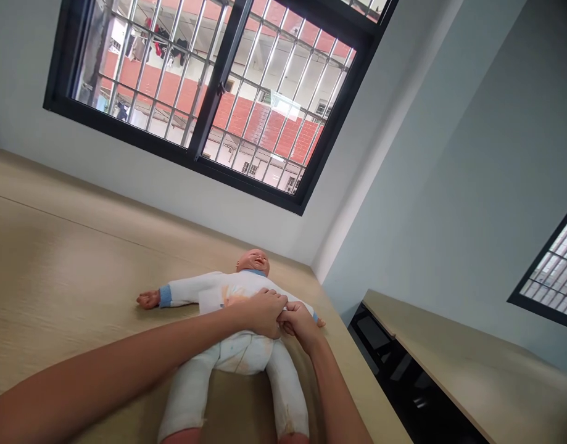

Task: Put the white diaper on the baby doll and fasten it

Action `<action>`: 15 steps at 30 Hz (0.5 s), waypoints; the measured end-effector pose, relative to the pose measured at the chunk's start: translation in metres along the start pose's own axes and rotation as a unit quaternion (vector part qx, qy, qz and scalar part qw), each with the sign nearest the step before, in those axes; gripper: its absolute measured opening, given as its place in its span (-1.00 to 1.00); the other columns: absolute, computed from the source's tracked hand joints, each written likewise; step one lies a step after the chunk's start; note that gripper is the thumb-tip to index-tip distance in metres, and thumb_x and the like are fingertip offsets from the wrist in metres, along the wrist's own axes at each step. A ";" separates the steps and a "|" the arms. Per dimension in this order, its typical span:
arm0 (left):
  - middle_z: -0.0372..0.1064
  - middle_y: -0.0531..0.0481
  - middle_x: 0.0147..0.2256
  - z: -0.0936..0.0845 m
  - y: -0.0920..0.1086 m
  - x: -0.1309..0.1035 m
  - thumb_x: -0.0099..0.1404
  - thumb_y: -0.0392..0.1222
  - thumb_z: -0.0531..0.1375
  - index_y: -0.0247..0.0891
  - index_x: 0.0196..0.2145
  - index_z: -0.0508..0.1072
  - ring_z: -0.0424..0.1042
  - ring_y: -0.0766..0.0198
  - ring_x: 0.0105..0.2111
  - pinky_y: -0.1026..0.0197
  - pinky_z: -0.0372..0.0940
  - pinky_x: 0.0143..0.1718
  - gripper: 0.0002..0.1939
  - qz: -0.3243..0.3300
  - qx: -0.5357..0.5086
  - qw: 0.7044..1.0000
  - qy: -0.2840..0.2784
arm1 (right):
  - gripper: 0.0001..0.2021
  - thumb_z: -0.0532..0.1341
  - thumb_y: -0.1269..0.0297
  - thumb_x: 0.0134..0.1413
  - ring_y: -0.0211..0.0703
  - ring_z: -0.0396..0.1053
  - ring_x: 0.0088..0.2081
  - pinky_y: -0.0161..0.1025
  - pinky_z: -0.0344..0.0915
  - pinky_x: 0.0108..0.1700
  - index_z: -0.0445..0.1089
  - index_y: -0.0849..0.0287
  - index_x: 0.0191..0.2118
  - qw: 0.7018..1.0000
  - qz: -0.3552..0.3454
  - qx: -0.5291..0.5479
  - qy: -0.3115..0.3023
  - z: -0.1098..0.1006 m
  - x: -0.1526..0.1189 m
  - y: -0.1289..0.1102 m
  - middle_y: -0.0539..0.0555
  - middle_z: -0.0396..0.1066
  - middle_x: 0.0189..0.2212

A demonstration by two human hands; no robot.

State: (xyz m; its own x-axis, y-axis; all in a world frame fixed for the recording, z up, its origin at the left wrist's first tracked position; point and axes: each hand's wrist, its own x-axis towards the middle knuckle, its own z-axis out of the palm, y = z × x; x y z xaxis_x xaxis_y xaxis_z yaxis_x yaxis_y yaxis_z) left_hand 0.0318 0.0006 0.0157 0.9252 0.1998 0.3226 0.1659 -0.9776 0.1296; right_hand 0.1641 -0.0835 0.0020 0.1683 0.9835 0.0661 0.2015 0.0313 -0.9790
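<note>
A baby doll (253, 262) lies on its back on the wooden table, its head toward the window wall. It wears a white top (197, 287) with blue cuffs and collar, and white trousers (283, 382). Over the doll's chest, at the side of the top, my left hand (267, 311) is closed with its fingers bent. My right hand (299, 322) touches it, thumb and fingers pinched together at the edge of the top. The cloth between my fingers is mostly hidden. One doll arm stretches out to the left, the other shows beyond my right hand.
The table (70, 277) meets the wall below a barred, dark-framed window (200, 92). Past the table's right edge stands a second wooden table (454, 345) with a black open side. Another barred window (551, 271) is at the far right.
</note>
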 end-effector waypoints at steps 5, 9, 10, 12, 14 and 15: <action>0.45 -0.19 -0.21 0.001 0.002 0.001 0.05 -0.01 0.27 -0.26 -0.21 0.38 0.39 -0.03 -0.20 -0.03 0.22 -0.11 -0.62 -0.002 -0.005 1.000 0.003 | -0.81 0.26 0.36 -0.26 -0.46 -0.16 -0.67 -0.33 -0.27 -0.57 0.19 0.15 -0.63 0.998 0.023 0.026 -0.046 0.006 -0.004 0.003 -0.20 0.04 -0.75; 0.46 -0.14 -0.25 0.002 -0.001 0.001 0.10 0.04 0.27 -0.23 -0.23 0.36 0.40 0.04 -0.26 0.00 0.22 -0.14 -0.63 0.008 -0.038 0.999 0.022 | -0.75 0.35 0.22 -0.19 -0.46 -0.20 -0.67 -0.32 -0.30 -0.57 0.25 0.15 -0.48 0.995 0.028 0.065 -0.070 -0.001 -0.009 0.001 -0.21 0.06 -0.71; 0.47 -0.11 -0.25 0.001 -0.003 0.001 0.10 0.05 0.28 -0.22 -0.21 0.36 0.40 0.07 -0.27 0.02 0.22 -0.15 -0.62 0.010 -0.050 0.998 0.026 | -0.73 0.37 0.18 -0.19 -0.46 -0.20 -0.67 -0.32 -0.30 -0.57 0.27 0.15 -0.45 0.995 0.026 0.073 -0.068 -0.004 -0.009 0.000 -0.22 0.06 -0.70; 0.48 -0.06 -0.25 -0.004 -0.010 0.000 0.10 0.02 0.29 -0.19 -0.18 0.38 0.41 0.11 -0.30 0.08 0.23 -0.19 -0.62 0.015 -0.076 0.997 0.016 | -0.71 0.38 0.13 -0.18 -0.45 -0.19 -0.68 -0.31 -0.30 -0.57 0.31 0.15 -0.41 0.995 0.017 0.086 -0.051 -0.011 -0.009 0.002 -0.23 0.04 -0.72; 0.51 -0.01 -0.26 -0.012 -0.019 0.000 0.12 -0.05 0.27 -0.15 -0.16 0.44 0.43 0.15 -0.31 0.14 0.25 -0.24 -0.68 0.026 -0.096 0.995 -0.010 | -0.70 0.38 0.10 -0.18 -0.45 -0.19 -0.68 -0.31 -0.31 -0.57 0.33 0.16 -0.40 0.995 0.009 0.095 -0.024 -0.018 -0.007 0.005 -0.24 0.02 -0.73; 0.53 0.03 -0.26 -0.017 -0.025 0.000 0.14 -0.09 0.26 -0.13 -0.17 0.49 0.43 0.17 -0.31 0.18 0.25 -0.26 -0.73 0.034 -0.104 0.994 -0.025 | -0.69 0.39 0.10 -0.18 -0.45 -0.19 -0.68 -0.31 -0.32 -0.57 0.33 0.17 -0.41 0.995 0.007 0.097 -0.009 -0.021 -0.006 0.007 -0.23 0.02 -0.72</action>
State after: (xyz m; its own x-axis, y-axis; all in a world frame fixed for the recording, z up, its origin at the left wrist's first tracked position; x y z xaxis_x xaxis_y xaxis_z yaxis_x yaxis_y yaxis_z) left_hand 0.0216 0.0257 0.0285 0.9487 0.1256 0.2902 0.0337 -0.9526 0.3022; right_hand 0.1853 -0.0926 -0.0012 0.1516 0.9871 0.0506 0.0082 0.0499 -0.9987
